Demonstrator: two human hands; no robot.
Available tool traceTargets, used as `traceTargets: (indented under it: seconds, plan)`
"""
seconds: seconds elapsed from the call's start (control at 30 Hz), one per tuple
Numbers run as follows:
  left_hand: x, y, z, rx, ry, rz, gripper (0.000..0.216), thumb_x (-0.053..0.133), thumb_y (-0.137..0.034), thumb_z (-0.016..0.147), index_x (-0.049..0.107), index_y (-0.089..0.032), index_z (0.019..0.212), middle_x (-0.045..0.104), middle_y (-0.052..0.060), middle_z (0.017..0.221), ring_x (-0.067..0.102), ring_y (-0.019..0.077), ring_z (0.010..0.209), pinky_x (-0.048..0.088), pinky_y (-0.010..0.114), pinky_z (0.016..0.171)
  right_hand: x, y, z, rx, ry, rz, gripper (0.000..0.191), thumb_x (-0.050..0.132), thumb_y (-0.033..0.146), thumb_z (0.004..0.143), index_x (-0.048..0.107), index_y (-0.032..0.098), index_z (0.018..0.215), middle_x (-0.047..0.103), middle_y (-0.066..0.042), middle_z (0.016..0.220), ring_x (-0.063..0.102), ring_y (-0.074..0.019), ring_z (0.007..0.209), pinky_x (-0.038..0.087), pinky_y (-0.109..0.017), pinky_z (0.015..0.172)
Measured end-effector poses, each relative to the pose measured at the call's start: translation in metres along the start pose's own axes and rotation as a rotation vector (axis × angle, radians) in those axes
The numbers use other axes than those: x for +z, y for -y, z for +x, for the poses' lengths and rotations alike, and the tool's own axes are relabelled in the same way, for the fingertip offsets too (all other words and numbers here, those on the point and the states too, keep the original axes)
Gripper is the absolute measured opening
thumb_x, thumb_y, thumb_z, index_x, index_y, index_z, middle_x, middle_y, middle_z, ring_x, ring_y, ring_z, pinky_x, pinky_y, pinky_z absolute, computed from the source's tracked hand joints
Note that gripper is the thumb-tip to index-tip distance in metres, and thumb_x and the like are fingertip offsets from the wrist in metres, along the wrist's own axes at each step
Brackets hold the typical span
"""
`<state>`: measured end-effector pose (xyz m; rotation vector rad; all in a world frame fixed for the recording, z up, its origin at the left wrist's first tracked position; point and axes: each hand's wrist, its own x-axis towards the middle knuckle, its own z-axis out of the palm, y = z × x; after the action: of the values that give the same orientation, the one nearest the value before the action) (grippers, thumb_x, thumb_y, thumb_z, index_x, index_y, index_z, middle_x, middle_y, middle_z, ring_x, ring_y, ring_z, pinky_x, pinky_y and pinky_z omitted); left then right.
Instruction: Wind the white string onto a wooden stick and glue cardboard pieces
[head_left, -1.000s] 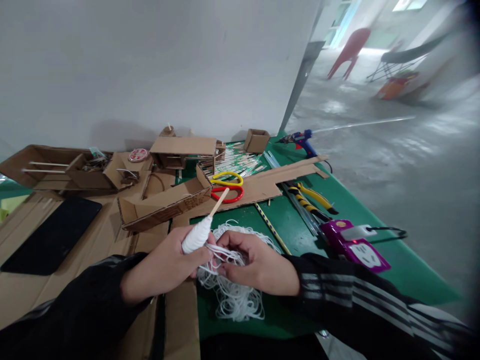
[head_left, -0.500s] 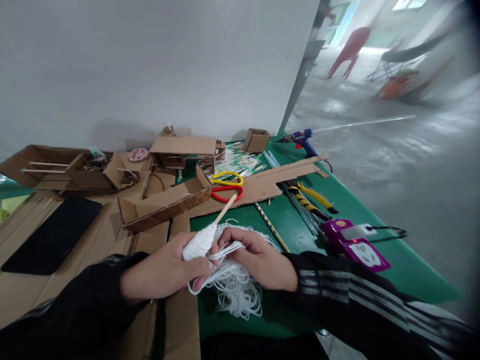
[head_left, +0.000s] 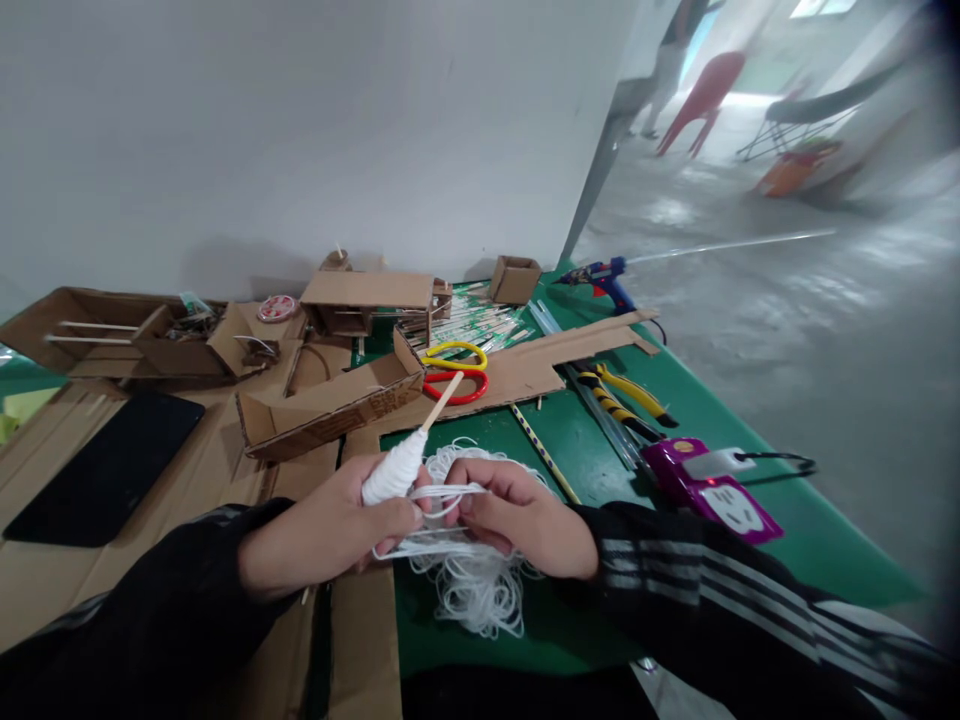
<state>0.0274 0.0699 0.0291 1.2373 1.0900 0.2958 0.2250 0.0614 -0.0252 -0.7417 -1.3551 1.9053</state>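
My left hand (head_left: pixel 330 520) is closed around a wooden stick (head_left: pixel 444 400) wound thickly with white string (head_left: pixel 396 470). The bare end of the stick points up and away, toward the red and yellow scissor handles (head_left: pixel 466 384). Between thumb and fingers, my right hand (head_left: pixel 517 510) pinches several strands of the same string, which run across to the left hand. Under both hands lies a loose tangled heap of white string (head_left: pixel 480 595) on the green table (head_left: pixel 585 630).
Cardboard boxes (head_left: pixel 330 405) and strips stand behind and left, with a black tablet-like slab (head_left: pixel 105 470). To the right lie pliers (head_left: pixel 630 395), a purple power socket (head_left: pixel 712 490) and a blue glue gun (head_left: pixel 600 280). A person (head_left: pixel 667 70) stands in the background.
My right hand has drawn slightly away from the left, so the strands between them are stretched straighter. The wound stick has shifted a little left. In the background, the person shows more.
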Motion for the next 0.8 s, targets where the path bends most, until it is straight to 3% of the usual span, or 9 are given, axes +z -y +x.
traceTargets:
  seconds: [0.23, 0.53, 0.67, 0.8]
  plan:
    - [0.001, 0.001, 0.001, 0.019, -0.108, -0.030, 0.015, 0.057, -0.026, 0.072, 0.047, -0.020, 0.081, 0.043, -0.011, 0.049, 0.034, 0.0051, 0.041, 0.029, 0.015, 0.038, 0.003, 0.002, -0.001, -0.027, 0.088, -0.283, 0.015, 0.053, 0.023, 0.086, 0.061, 0.010, 0.082, 0.055, -0.002, 0.075, 0.046, -0.0100, 0.065, 0.038, -0.022, 0.060]
    - [0.002, 0.006, -0.003, 0.042, -0.146, 0.020, 0.016, 0.059, -0.029, 0.076, 0.050, -0.019, 0.084, 0.043, -0.011, 0.049, 0.033, 0.0045, 0.039, 0.026, 0.015, 0.037, 0.004, -0.001, -0.001, -0.007, 0.115, -0.626, 0.014, 0.065, 0.021, 0.074, 0.054, 0.017, 0.082, 0.049, 0.005, 0.067, 0.039, -0.0075, 0.055, 0.033, -0.019, 0.051]
    - [0.001, 0.004, -0.003, 0.044, -0.143, 0.084, 0.020, 0.059, -0.033, 0.080, 0.054, -0.018, 0.092, 0.050, -0.008, 0.056, 0.035, 0.0046, 0.041, 0.028, 0.015, 0.038, 0.005, -0.001, -0.001, -0.024, 0.108, -0.659, 0.018, 0.067, 0.020, 0.073, 0.054, 0.017, 0.086, 0.051, 0.005, 0.069, 0.041, -0.0078, 0.058, 0.035, -0.019, 0.054]
    - [-0.003, -0.005, -0.008, 0.152, -0.144, 0.209, 0.030, 0.061, -0.039, 0.084, 0.056, -0.021, 0.108, 0.061, -0.003, 0.077, 0.042, 0.0057, 0.049, 0.034, 0.016, 0.044, 0.005, -0.003, -0.001, -0.030, 0.104, -0.567, 0.022, 0.066, 0.022, 0.075, 0.054, 0.017, 0.092, 0.053, 0.003, 0.074, 0.044, -0.0088, 0.062, 0.038, -0.020, 0.058]
